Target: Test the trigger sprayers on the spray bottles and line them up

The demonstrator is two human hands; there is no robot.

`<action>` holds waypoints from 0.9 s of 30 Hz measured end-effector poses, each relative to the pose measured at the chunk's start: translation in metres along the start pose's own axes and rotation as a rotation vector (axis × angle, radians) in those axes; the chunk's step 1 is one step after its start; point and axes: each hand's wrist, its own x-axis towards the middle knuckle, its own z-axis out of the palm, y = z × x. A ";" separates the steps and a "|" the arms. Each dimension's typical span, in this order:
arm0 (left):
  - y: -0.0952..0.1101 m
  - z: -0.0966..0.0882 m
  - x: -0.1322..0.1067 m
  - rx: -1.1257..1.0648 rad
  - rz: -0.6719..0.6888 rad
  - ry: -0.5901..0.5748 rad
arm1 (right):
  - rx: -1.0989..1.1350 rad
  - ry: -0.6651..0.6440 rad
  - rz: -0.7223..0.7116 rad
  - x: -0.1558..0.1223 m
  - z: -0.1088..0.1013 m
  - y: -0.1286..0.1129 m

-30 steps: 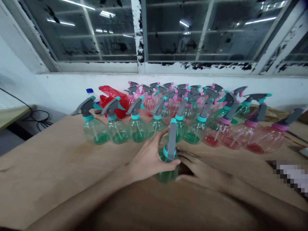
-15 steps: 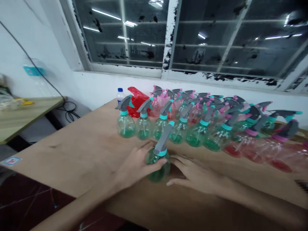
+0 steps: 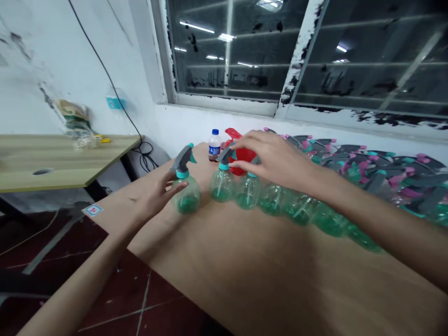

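Note:
My left hand [image 3: 164,191] is wrapped around the left side of a round clear spray bottle [image 3: 189,196] with green liquid, a turquoise collar and a grey trigger head. This bottle is upright, left of the row. My right hand [image 3: 262,151] is at the grey head of the row's leftmost green spray bottle [image 3: 221,189], thumb and fingertips on either side of it. More green spray bottles [image 3: 247,198] run off to the right, partly covered by my right hand and forearm.
Behind the row are a red plastic bag [image 3: 245,156], a blue-capped drink bottle [image 3: 214,147] and many pink-and-grey spray heads [image 3: 402,175]. A window [image 3: 238,56] is above the brown table [image 3: 245,261]. Another table [image 3: 70,163] stands at left, with a black cable [image 3: 147,156] beside it.
The view has swung left. My left hand has moved its spray bottle from in front of the row to the row's left end. My right hand has risen to the leftmost bottle's head.

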 end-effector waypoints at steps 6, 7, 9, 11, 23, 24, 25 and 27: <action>-0.013 0.017 0.043 -0.046 0.086 -0.084 | -0.081 -0.149 -0.070 0.041 0.025 0.028; -0.013 0.019 0.047 -0.050 0.103 -0.092 | -0.079 -0.172 -0.078 0.045 0.028 0.031; -0.014 0.023 0.052 -0.054 0.132 -0.101 | -0.060 -0.207 -0.098 0.051 0.035 0.036; -0.013 0.023 0.055 -0.050 0.150 -0.106 | -0.026 -0.237 -0.118 0.057 0.041 0.040; -0.018 0.031 0.060 -0.030 0.110 -0.035 | 0.220 -0.321 -0.144 0.072 0.069 0.057; -0.020 0.032 0.060 -0.035 0.099 -0.029 | 0.236 -0.330 -0.150 0.073 0.072 0.057; -0.021 0.034 0.061 -0.038 0.090 -0.026 | 0.249 -0.333 -0.156 0.074 0.075 0.057; -0.022 0.035 0.062 -0.038 0.075 -0.024 | 0.271 -0.329 -0.165 0.076 0.079 0.057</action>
